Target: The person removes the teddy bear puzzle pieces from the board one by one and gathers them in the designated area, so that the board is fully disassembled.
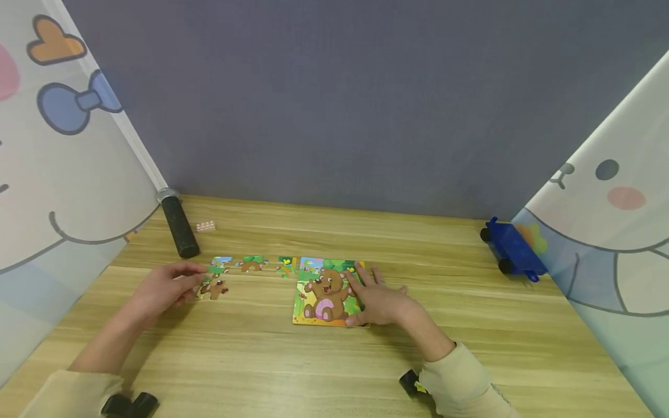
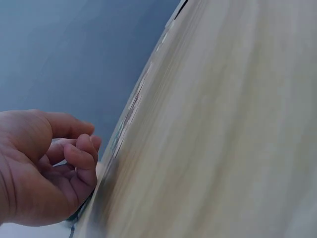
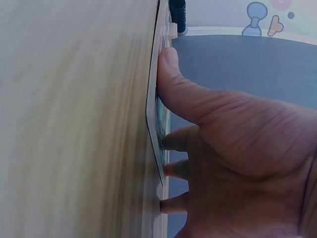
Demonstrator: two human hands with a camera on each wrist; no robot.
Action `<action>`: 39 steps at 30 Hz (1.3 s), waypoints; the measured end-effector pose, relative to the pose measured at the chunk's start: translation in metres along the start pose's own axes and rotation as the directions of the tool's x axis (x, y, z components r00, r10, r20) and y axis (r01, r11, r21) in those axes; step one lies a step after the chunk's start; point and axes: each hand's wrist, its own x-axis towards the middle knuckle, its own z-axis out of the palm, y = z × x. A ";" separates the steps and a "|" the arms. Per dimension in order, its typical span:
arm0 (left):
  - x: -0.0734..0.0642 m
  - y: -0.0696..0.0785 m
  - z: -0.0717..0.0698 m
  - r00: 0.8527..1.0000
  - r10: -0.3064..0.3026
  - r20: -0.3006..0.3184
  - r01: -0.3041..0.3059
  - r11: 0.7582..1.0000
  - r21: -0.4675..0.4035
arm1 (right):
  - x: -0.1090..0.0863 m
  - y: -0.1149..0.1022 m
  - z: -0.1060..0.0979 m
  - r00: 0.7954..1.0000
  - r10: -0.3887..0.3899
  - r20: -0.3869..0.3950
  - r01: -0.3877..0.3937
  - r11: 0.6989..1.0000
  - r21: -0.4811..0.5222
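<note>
My left hand (image 1: 166, 285) has curled fingers, thumb and fingertips close together, at the left edge of a loose puzzle piece (image 1: 214, 289) with brown bear parts. It seems to pinch that piece; the contact is partly hidden. A green and blue piece (image 1: 219, 264) lies just beyond it. To the right are a brown-and-green piece (image 1: 253, 265) and a piece with a yellow shape (image 1: 286, 265). My right hand (image 1: 380, 299) rests spread on the right side of a square bear picture puzzle (image 1: 325, 293). In the right wrist view, its thumb and fingertips touch the puzzle's top.
A black-handled microphone-like object (image 1: 179, 225) lies at the back left, with a small pink toy brick (image 1: 205, 226) beside it. At the right edge stands a blue wheeled toy (image 1: 514, 249). A grey wall (image 1: 334, 116) rises behind the wooden table (image 1: 251, 360).
</note>
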 end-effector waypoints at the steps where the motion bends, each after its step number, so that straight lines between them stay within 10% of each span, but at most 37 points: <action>1: 0.000 0.002 0.002 1.000 -0.001 0.004 0.001 1.000 -0.006 | 0.000 0.000 0.000 1.000 0.000 0.000 0.000 1.000 -0.003; 39: 0.021 0.047 0.084 0.971 0.087 0.223 -0.058 0.990 -0.130 | -0.001 -0.001 -0.001 1.000 -0.006 -0.002 0.006 1.000 0.001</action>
